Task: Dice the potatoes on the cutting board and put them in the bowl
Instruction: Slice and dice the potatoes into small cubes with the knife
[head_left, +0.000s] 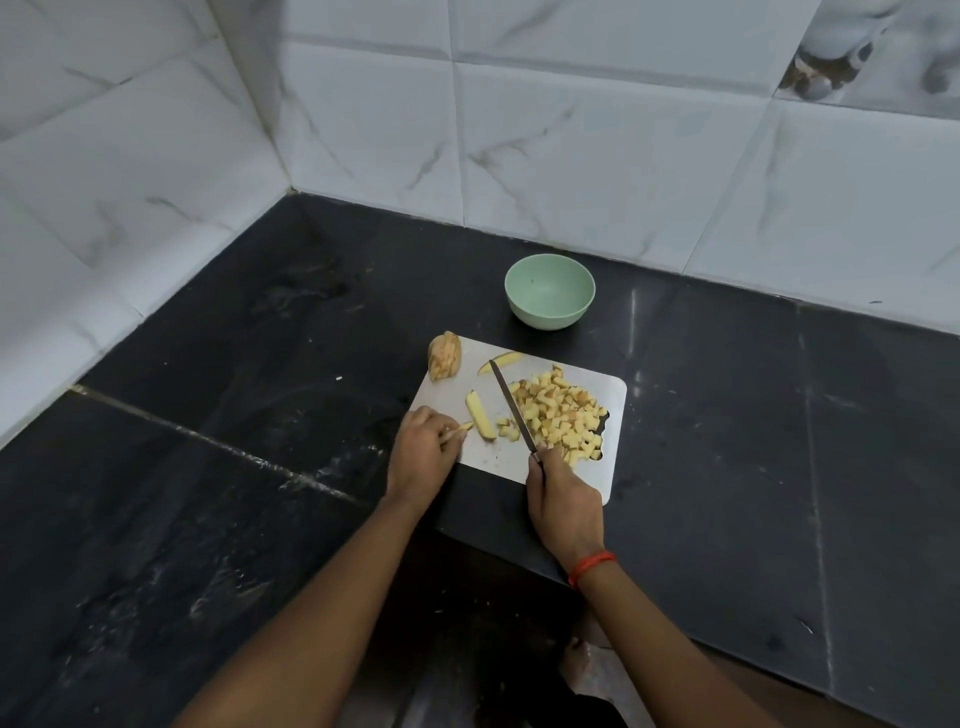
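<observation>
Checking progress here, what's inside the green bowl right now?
The green bowl holds only a tiny speck; its near inner wall hides behind the rim. Diced potato lies on the cutting board.

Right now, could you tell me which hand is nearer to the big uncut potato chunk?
Left. The left hand pinches a potato strip on the near side of the potato chunk; the right hand grips the knife farther away, toward the near right of the cutting board.

Knife (511, 405): handle buried inside the right hand (563, 496).
Potato strip (465, 427): near end covered by the left hand (423, 449).
Cutting board (498, 460): right-side slot partly under potato cubes (558, 415).
Forearms (311, 597): cut off at the near edge.
Dark patch (826, 67): far right on the wall, too blurred to identify.
</observation>
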